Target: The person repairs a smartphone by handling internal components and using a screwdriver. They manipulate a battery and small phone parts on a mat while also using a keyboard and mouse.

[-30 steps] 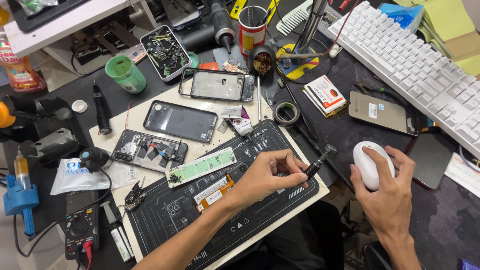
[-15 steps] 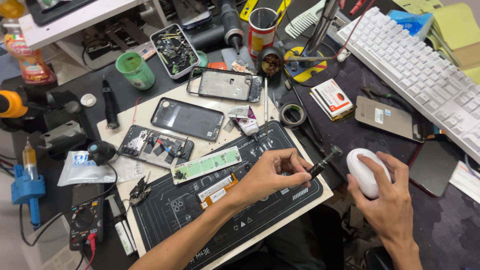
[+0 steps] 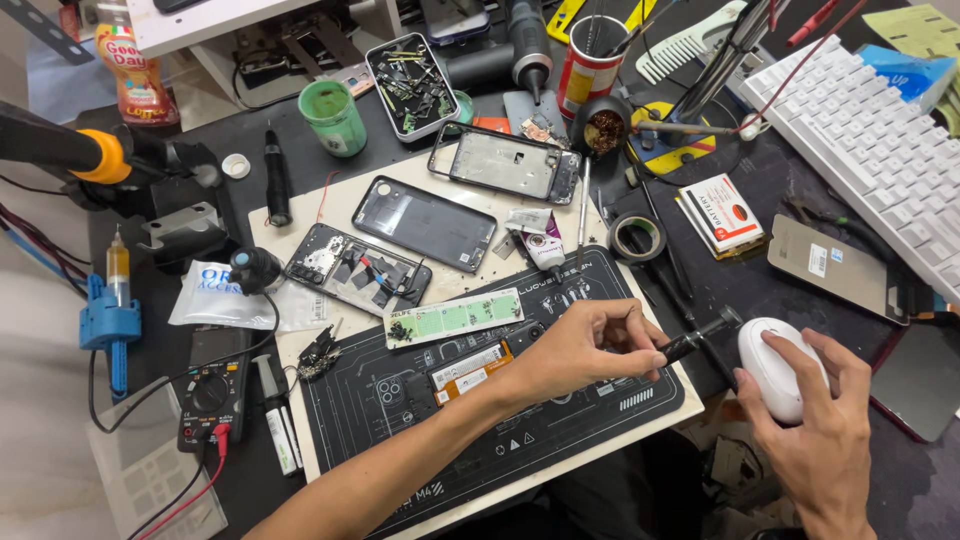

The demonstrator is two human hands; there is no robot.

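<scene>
From the head camera I see my left hand (image 3: 585,345) curled over the dark repair mat (image 3: 520,440), fingers pinched around a slim black tool (image 3: 700,340) whose far end points toward the right hand. My right hand (image 3: 815,430) lies cupped over a white mouse (image 3: 775,365) at the mat's right edge, fingers loosely spread along its sides (the palm hides the rear of it). Just left of the left hand, on the mat, sit a small orange-and-white battery (image 3: 465,370) and a pale green strip (image 3: 455,318).

Further back, a green cup (image 3: 333,115) stands upright; I cannot tell what is in it. Beside it a black tray (image 3: 388,52) holds a jumble of small metal parts. A red can (image 3: 590,70) holds upright tools, and a small dark round pot (image 3: 603,125) just beside it is filled with brassy wire wool.
</scene>
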